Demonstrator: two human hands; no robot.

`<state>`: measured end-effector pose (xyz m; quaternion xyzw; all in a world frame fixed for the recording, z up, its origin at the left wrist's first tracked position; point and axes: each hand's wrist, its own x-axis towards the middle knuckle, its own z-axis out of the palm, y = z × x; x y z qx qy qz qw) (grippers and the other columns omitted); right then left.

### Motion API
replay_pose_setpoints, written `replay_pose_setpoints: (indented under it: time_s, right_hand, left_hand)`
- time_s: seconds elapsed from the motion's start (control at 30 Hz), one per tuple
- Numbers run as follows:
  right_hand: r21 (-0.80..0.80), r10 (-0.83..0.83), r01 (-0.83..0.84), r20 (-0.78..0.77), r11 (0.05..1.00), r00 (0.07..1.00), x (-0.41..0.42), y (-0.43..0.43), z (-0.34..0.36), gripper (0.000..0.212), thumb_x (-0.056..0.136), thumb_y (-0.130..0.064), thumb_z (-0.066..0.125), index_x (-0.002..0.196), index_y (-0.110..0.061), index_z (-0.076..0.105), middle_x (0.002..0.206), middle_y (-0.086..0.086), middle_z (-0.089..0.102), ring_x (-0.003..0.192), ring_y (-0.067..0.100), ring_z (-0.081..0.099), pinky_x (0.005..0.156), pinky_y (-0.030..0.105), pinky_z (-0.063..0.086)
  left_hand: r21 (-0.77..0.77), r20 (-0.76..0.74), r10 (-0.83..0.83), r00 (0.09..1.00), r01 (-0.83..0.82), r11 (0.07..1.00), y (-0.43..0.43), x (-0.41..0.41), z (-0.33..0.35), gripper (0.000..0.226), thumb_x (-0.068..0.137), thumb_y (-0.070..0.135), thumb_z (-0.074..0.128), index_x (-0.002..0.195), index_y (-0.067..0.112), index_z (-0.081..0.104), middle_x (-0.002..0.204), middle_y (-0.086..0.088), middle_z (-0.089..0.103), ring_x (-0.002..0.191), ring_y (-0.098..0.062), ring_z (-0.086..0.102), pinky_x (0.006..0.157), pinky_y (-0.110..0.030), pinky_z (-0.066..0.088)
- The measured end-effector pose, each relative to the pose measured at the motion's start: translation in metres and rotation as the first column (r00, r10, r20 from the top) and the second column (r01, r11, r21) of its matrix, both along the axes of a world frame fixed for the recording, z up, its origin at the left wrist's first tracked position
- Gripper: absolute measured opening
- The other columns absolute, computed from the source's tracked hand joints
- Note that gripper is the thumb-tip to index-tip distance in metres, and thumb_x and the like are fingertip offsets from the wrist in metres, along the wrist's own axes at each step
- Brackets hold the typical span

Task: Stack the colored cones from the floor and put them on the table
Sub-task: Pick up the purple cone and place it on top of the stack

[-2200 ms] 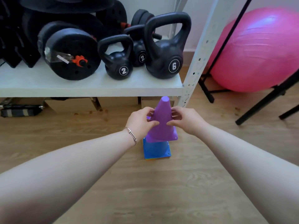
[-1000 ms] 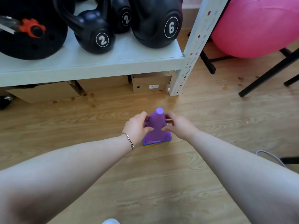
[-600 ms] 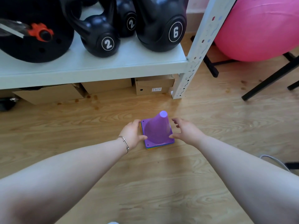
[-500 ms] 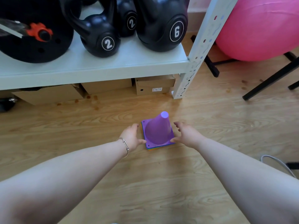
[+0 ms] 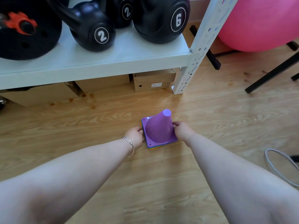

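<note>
A stack of nested cones (image 5: 159,130) stands on the wooden floor, purple on top, with blue, green and orange base edges showing underneath. My left hand (image 5: 135,136) grips the left edge of the stacked bases, fingers curled under. My right hand (image 5: 182,130) grips the right edge the same way. The table is not in view.
A white metal rack (image 5: 100,63) just beyond the cones carries black kettlebells (image 5: 95,29) and weight plates. Cardboard boxes (image 5: 153,81) sit under it. A pink exercise ball (image 5: 262,21) and black stand legs are at the right. A grey cable (image 5: 278,165) lies on the floor near my right arm.
The purple cone went down onto the stack. My hands let go of its body, dropped to the base and now clasp both sides of the stacked bases.
</note>
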<state>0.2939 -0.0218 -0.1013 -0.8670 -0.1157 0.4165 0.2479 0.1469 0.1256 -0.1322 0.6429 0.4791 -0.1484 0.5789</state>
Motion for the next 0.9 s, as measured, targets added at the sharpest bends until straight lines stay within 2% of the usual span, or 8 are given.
replay_pose_setpoints:
  time_s: [0.13,0.27,0.4,0.5,0.6,0.67,0.83,0.9]
  right_hand:
    - [0.048,-0.081,0.082,-0.029,0.995,0.996,-0.007,-0.003,-0.003,0.037,0.097,-0.012,0.038,0.125,-0.014,0.064,0.125,0.015,0.065,0.117,0.032,0.058,0.103,0.043,0.045]
    - [0.061,-0.172,0.177,-0.078,0.982,0.982,-0.016,-0.009,-0.005,0.039,0.096,-0.01,0.039,0.127,-0.018,0.062,0.124,0.011,0.066,0.116,0.03,0.059,0.104,0.043,0.045]
    - [0.118,-0.275,0.289,-0.121,0.95,0.954,-0.027,-0.013,-0.004,0.042,0.092,-0.003,0.039,0.122,-0.017,0.066,0.118,0.008,0.069,0.111,0.026,0.062,0.102,0.04,0.048]
    - [0.17,-0.346,0.369,-0.151,0.914,0.926,-0.032,-0.014,-0.001,0.042,0.091,-0.001,0.04,0.122,-0.016,0.066,0.113,0.005,0.07,0.104,0.021,0.064,0.093,0.031,0.05]
    - [0.205,-0.389,0.416,-0.157,0.886,0.908,-0.035,-0.017,0.005,0.041,0.092,-0.002,0.044,0.126,-0.015,0.062,0.113,0.005,0.068,0.1,0.021,0.063,0.088,0.029,0.049]
    - [0.215,-0.395,0.422,-0.161,0.881,0.905,-0.04,-0.021,0.007,0.04,0.093,-0.005,0.046,0.128,-0.017,0.061,0.111,0.005,0.066,0.094,0.02,0.062,0.083,0.029,0.049]
    - [0.208,-0.392,0.41,-0.122,0.888,0.912,-0.05,-0.026,0.003,0.039,0.091,-0.008,0.051,0.127,-0.019,0.062,0.089,0.001,0.061,0.08,0.019,0.058,0.074,0.03,0.048]
    - [0.209,-0.4,0.419,-0.125,0.884,0.908,-0.052,-0.027,0.002,0.04,0.091,-0.006,0.051,0.128,-0.018,0.061,0.098,-0.002,0.059,0.09,0.019,0.06,0.08,0.029,0.048]
  left_hand:
    - [-0.025,0.022,0.011,1.0,-0.011,1.0,-0.003,0.004,0.0,0.034,0.089,0.011,0.045,0.12,0.013,0.059,0.11,-0.016,0.069,0.103,-0.035,0.067,0.093,-0.052,0.053]
    - [-0.05,-0.014,0.062,0.998,-0.063,0.997,0.002,0.005,-0.035,0.042,0.084,0.025,0.045,0.124,0.017,0.052,0.11,-0.012,0.07,0.102,-0.034,0.067,0.095,-0.053,0.051]
    - [0.102,-0.037,0.024,0.999,-0.02,0.995,-0.013,0.003,0.007,0.037,0.093,0.02,0.051,0.129,0.011,0.052,0.116,-0.01,0.066,0.108,-0.031,0.063,0.096,-0.036,0.048]
    - [0.165,-0.017,0.027,0.999,-0.024,0.986,-0.018,0.002,0.016,0.039,0.094,0.018,0.052,0.132,0.009,0.049,0.112,-0.014,0.066,0.104,-0.03,0.062,0.088,-0.031,0.045]
    - [0.167,0.01,0.046,0.999,-0.047,0.985,-0.018,0.003,0.017,0.037,0.095,0.011,0.051,0.131,0.006,0.048,0.078,-0.002,0.059,0.085,-0.024,0.057,0.078,-0.027,0.043]
    - [0.189,0.016,0.034,0.999,-0.037,0.981,-0.018,0.002,0.021,0.036,0.095,0.009,0.049,0.131,0.006,0.049,0.071,0.004,0.052,0.081,-0.021,0.054,0.072,-0.025,0.04]
    - [0.202,0.027,0.005,1.0,-0.01,0.979,-0.015,0.0,0.032,0.035,0.095,0.013,0.05,0.13,0.012,0.051,0.093,-0.005,0.059,0.081,-0.022,0.057,0.068,-0.025,0.042]
    - [0.186,0.033,0.003,0.999,-0.01,0.982,-0.013,-0.001,0.033,0.035,0.095,0.013,0.05,0.13,0.013,0.051,0.094,-0.007,0.061,0.079,-0.023,0.059,0.062,-0.027,0.044]
